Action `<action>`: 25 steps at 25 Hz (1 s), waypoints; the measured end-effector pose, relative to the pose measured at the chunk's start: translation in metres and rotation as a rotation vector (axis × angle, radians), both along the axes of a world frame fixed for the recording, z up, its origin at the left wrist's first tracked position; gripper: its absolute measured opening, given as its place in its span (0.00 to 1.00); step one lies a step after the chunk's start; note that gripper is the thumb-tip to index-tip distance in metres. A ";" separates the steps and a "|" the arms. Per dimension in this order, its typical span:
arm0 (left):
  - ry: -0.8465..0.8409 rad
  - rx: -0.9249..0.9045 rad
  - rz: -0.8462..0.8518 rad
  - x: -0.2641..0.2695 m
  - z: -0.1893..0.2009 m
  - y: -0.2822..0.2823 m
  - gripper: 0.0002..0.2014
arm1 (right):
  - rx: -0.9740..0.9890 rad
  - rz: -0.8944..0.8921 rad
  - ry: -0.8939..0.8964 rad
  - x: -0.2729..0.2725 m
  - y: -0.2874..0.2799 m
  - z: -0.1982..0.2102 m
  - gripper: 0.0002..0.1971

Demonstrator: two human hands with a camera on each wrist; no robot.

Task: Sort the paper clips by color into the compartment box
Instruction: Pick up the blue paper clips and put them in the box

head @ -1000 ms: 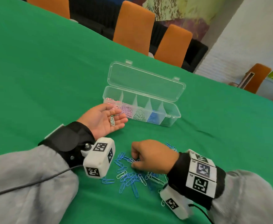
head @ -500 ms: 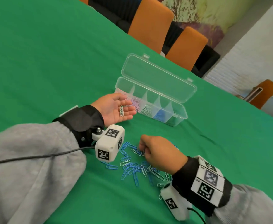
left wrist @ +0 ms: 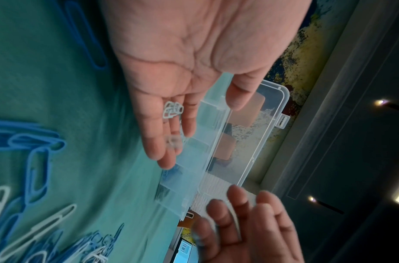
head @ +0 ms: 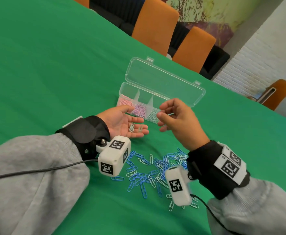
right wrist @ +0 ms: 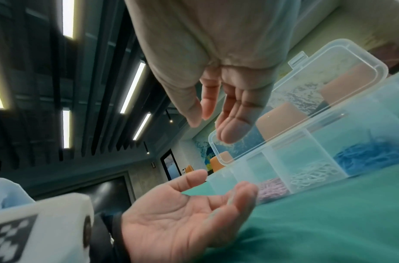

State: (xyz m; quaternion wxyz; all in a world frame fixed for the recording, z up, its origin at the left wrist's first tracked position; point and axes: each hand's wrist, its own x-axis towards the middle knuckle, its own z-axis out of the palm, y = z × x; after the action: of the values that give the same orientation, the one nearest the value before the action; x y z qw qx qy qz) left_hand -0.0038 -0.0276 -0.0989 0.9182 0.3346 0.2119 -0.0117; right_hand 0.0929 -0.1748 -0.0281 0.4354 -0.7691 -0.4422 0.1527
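Note:
My left hand (head: 120,121) lies palm up and open, just in front of the clear compartment box (head: 127,87). A small bunch of white paper clips (head: 131,127) rests on its fingers (left wrist: 172,109). A second, blurred clip (head: 140,128) lies near the fingertips. My right hand (head: 178,119) hovers just right of those fingertips with loosely spread fingers, and the right wrist view shows nothing in it. The box holds pink clips (head: 125,102), lilac clips (head: 139,110), white clips (head: 153,116) and blue clips (right wrist: 369,156). A pile of blue and white clips (head: 145,172) lies between my wrists.
The box lid (head: 164,82) stands open toward the far side. Green cloth (head: 54,65) covers the whole table. Orange chairs (head: 154,26) line the far edge. Cables trail from both wrist cameras along my sleeves.
My right hand has lifted off the clip pile and moved up beside my left fingertips. One more clip now lies on my left hand, which has stayed palm up.

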 end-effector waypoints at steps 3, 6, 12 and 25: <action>-0.008 -0.049 0.061 -0.001 0.000 0.002 0.22 | -0.390 0.103 -0.196 0.004 -0.009 -0.015 0.08; -0.010 -0.051 0.111 -0.001 0.001 0.003 0.22 | -0.748 0.178 -0.423 0.002 -0.017 -0.032 0.07; 0.004 0.043 0.101 -0.001 -0.001 0.004 0.21 | -0.911 0.193 -0.436 -0.002 -0.012 -0.038 0.13; -0.017 0.012 0.010 0.000 0.002 -0.002 0.21 | -0.313 0.113 -0.160 -0.003 -0.011 -0.004 0.08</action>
State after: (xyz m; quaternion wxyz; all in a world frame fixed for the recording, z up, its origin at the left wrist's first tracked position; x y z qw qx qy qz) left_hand -0.0034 -0.0301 -0.0969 0.9180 0.3390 0.2056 -0.0032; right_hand 0.0897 -0.1856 -0.0318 0.2643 -0.8111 -0.4890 0.1822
